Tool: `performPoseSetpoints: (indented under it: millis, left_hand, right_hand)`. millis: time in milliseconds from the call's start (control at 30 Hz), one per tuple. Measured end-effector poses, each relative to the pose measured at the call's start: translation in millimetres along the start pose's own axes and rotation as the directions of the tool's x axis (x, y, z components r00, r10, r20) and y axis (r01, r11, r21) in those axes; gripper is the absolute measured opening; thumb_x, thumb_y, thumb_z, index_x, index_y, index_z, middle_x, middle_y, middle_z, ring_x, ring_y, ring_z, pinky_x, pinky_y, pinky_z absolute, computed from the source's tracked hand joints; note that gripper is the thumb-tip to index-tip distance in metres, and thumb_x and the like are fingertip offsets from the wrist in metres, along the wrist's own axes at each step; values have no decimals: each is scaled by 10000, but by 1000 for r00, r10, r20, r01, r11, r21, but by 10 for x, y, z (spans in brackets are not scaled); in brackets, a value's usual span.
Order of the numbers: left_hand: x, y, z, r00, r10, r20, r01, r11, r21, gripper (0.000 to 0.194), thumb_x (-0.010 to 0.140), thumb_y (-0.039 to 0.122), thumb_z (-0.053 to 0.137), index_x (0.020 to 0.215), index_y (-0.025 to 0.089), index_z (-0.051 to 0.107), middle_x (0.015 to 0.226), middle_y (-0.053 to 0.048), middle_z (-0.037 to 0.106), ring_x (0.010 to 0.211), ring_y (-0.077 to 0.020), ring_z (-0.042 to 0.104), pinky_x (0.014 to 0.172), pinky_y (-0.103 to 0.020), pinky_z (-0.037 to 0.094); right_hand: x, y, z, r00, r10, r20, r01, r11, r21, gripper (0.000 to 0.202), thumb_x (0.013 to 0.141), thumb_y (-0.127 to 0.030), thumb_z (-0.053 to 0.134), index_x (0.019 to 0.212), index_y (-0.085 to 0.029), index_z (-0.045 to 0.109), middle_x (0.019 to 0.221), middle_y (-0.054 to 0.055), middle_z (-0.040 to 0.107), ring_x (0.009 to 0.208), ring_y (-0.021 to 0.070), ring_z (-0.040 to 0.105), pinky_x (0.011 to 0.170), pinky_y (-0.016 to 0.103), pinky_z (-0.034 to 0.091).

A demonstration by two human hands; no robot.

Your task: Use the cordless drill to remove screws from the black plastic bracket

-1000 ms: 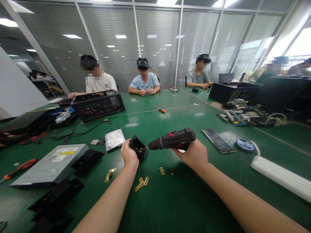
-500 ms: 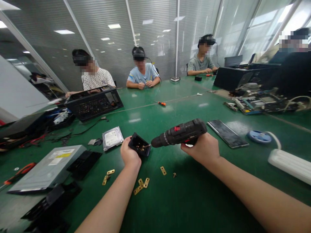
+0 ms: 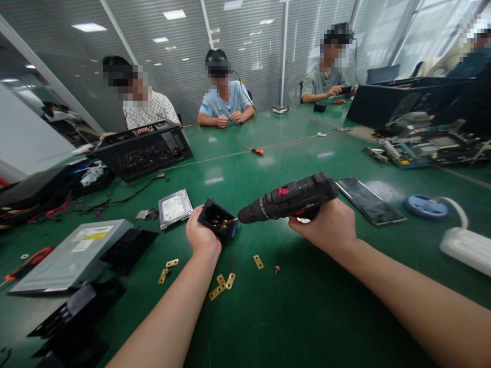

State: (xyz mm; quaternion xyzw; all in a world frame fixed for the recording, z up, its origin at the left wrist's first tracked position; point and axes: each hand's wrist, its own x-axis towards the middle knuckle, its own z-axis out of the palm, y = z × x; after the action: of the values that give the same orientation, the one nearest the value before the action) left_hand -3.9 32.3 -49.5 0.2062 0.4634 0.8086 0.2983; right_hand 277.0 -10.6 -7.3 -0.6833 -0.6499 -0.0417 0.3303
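Observation:
In the head view my left hand [image 3: 203, 232] is closed round a small open black box [image 3: 209, 208], tilted toward me, with brass-coloured pieces [image 3: 219, 223] inside. My right hand [image 3: 332, 225] grips a black cordless drill [image 3: 291, 198] by its handle, pointing left. The drill's thin bit [image 3: 231, 221] reaches into the box; whether its tip touches a screw is too small to tell. Below the hands lie several brass plates with holes: a single plate [image 3: 258, 261], a cluster [image 3: 222, 287] and a pair [image 3: 168, 271]. A small screw [image 3: 277, 269] lies right of the single plate.
On the green table [image 3: 307, 317] lie a hard drive [image 3: 175, 208], a silver optical drive [image 3: 76, 250], black plastic parts [image 3: 79, 309], a phone [image 3: 370, 201], a white power strip [image 3: 468, 250] and circuit boards [image 3: 422, 145]. Several people sit beyond; an orange-handled screwdriver [image 3: 257, 151] lies mid-table.
My view has shifted slightly. Box and drill stay together, the bit still in the box's mouth. At the far right, a person in a grey shirt now has a dark object raised in the hands.

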Motion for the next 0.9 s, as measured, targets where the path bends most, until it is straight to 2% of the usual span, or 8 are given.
performPoseSetpoints:
  millis: [233,433,667,900]
  left_hand:
    - [25,-50,-13,999,37,28,-38,999,36,196,735,409,707,760,217,675,761,18,644,793,-193,671,779,-310,543]
    - [41,-64,-12,996,61,72,-63,998,28,262,746,475,701,773,219,652,739,32,620,746,-188,656,767,-326,538]
    - [21,-55,-8,997,47,65,-49,999,23,245,758,462,689,772,222,639,745,24,622,797,-204,671,799,-335,542]
    - [34,-68,-10,999,32,26,-31,999,-9,197,743,411,695,782,223,652,749,32,626,783,-190,671,804,-322,552]
  right_hand:
    - [-10,24,32,1000,3,-4,-2,999,52,349,722,-493,795,913,-215,702,868,124,806,873,380,787,700,418,543]
    - [-5,55,90,991,-51,-122,59,996,59,365,702,-522,770,888,-215,704,844,124,806,827,379,782,656,415,536]
    - [4,59,87,993,-54,-102,63,994,85,318,704,-501,760,855,-232,682,819,104,801,811,367,783,650,414,534]
    - [6,32,78,990,-56,-128,64,996,59,375,701,-526,764,908,-221,696,845,123,801,836,399,788,650,423,535]
